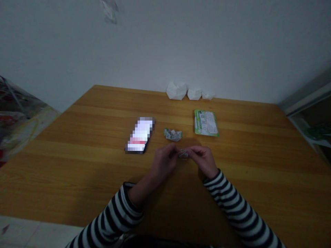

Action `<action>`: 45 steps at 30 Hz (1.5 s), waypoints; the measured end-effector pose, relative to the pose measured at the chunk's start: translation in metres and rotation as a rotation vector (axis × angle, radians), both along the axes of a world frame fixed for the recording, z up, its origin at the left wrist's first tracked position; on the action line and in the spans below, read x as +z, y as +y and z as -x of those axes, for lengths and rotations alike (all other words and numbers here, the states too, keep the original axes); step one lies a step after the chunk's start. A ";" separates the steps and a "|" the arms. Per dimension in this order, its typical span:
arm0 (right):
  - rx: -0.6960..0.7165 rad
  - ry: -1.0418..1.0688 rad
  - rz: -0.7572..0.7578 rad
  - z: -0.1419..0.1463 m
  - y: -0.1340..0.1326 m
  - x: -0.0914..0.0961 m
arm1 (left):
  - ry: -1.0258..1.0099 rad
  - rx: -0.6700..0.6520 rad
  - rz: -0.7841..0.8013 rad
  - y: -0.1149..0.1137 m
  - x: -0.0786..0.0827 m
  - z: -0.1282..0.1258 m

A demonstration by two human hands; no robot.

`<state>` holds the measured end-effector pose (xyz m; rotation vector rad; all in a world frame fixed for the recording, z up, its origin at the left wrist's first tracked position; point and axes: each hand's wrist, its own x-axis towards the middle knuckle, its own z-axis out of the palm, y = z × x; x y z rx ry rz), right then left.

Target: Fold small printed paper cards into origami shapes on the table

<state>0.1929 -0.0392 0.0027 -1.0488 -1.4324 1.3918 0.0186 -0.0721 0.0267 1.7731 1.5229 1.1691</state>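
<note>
My left hand (165, 158) and my right hand (203, 158) meet over the wooden table, both with fingers pinched closed. Between their fingertips is a small pale wrapper (183, 155), gripped at its two ends; fingers cover part of it, and its contents cannot be made out. Just beyond the hands lies a small green and white printed wrapper (173, 135), opened up and crumpled. Further back on the right rests a flat green and white packet (206, 123) with printing on its face. A phone (141, 135) with a lit, blurred screen lies to the left of my hands.
Three white folded paper pieces (176, 90) stand in a row at the table's back edge, against the pale wall (165, 41). The wooden table (85, 137) spreads widely to both sides. A shelf (310, 129) stands beyond its right edge; clutter (18, 110) lies off to the left.
</note>
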 end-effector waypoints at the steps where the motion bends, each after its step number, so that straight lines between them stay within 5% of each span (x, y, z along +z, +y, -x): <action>1: -0.017 -0.005 -0.010 0.000 -0.001 -0.001 | -0.008 0.004 0.016 0.000 0.000 0.000; 14: 0.002 -0.076 -0.077 0.002 -0.001 -0.004 | -0.319 0.053 0.195 0.007 -0.007 -0.002; 28: -0.046 -0.100 -0.108 0.002 0.007 -0.006 | -0.257 -0.068 0.321 0.011 -0.003 0.004; 35: -0.091 -0.119 -0.089 0.006 0.003 -0.009 | -0.305 0.004 0.376 0.011 -0.005 0.003; 45: -0.215 -0.211 -0.153 0.012 0.000 -0.013 | -0.043 0.035 0.203 0.008 -0.011 0.002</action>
